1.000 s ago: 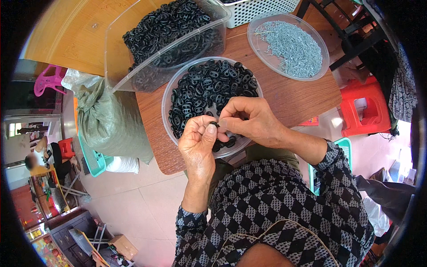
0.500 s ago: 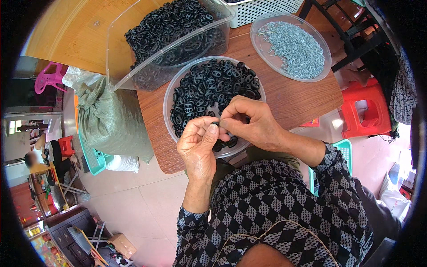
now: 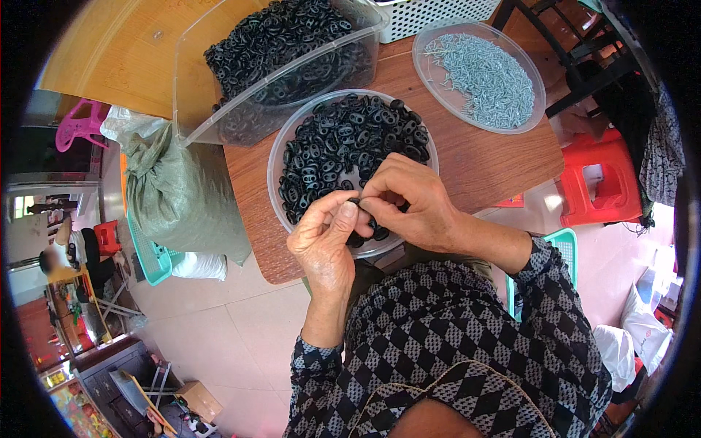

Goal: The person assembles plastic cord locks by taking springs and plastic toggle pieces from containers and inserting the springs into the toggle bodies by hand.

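My left hand [image 3: 328, 248] pinches a small black plastic piece [image 3: 354, 201] between thumb and index finger. Against it press the closed thumb and fingertips of my right hand [image 3: 420, 201]; whether they also hold something smaller is hidden. Both hands are over the near part of a round clear bowl [image 3: 274, 179]. Inside lie many oval black pieces [image 3: 350, 139] with two holes each, some partly covered by my fingers. A shallow clear dish [image 3: 538, 109] at the far right of the table carries a heap of tiny slim silvery metal parts [image 3: 485, 82], too small to identify.
Beyond the bowl, a clear plastic bin [image 3: 277, 79] full of black pieces stands tilted beside a white perforated basket [image 3: 438, 18]. Left of the wooden table [image 3: 255, 226] are a green sack [image 3: 186, 190] and a turquoise basket [image 3: 150, 255]. A red stool [image 3: 602, 182] stands right. Another person sits far left.
My fingers stay together at the black piece, with only a slight shift of both hands. More of a white bag shows at the lower right. The containers stand as before.
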Action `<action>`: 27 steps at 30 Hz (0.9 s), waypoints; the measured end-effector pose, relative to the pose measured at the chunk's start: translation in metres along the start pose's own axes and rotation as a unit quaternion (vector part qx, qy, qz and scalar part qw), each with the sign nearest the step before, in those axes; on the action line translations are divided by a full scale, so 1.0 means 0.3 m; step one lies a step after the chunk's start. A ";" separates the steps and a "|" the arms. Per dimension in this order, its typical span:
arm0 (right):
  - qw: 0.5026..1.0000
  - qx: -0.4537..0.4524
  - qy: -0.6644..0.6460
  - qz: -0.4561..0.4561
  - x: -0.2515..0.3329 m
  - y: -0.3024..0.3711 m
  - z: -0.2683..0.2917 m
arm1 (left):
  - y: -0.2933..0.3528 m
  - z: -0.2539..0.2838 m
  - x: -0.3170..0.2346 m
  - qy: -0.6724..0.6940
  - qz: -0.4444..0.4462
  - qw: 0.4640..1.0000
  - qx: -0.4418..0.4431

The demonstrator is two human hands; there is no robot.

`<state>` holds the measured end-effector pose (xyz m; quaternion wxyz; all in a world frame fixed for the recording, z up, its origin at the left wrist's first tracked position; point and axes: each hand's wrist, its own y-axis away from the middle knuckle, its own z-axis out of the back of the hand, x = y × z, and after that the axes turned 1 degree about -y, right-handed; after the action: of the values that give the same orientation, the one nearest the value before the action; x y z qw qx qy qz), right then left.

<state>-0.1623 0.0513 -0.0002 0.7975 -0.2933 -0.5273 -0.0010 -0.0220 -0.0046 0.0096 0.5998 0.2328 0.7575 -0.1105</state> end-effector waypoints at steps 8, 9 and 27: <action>0.991 -0.028 0.061 0.115 -0.019 -0.008 -0.013 | -0.004 -0.019 -0.006 0.026 -0.013 0.999 -0.021; 0.991 -0.027 0.060 0.115 -0.019 -0.010 -0.019 | -0.004 -0.016 -0.003 0.025 -0.013 0.999 -0.022; 0.972 0.056 -0.143 -0.176 0.016 -0.007 0.015 | 0.002 0.010 0.014 -0.015 -0.029 0.999 -0.003</action>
<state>-0.1646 0.0531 0.0059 0.7161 -0.1474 -0.6787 -0.0698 -0.0199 -0.0044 0.0050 0.6083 0.2072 0.7552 -0.1290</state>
